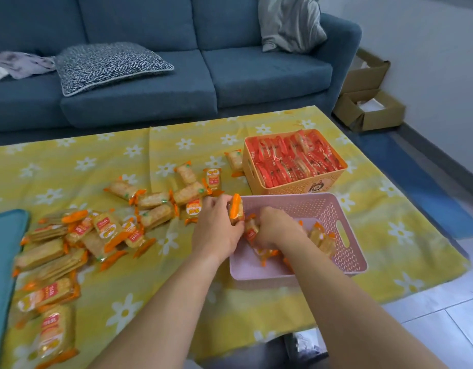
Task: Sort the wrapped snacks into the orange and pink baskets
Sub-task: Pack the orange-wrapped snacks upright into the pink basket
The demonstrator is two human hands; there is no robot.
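The pink basket (347, 217) sits on the yellow flowered cloth at right, with several orange-wrapped snacks (322, 238) inside. My left hand (216, 227) grips an orange-wrapped snack (236, 209) at the basket's left rim. My right hand (275, 227) is inside the basket and holds another orange-wrapped snack (251, 231). Behind it the orange basket (299, 186) is packed with red-wrapped snacks (291, 158). Many loose orange-wrapped snacks (102, 230) lie scattered across the cloth to the left.
A blue sofa (160, 83) with a patterned cushion (107, 65) stands behind the table. A teal tray edge (3, 251) lies at the far left. Open cardboard boxes (368, 107) sit on the floor at the right.
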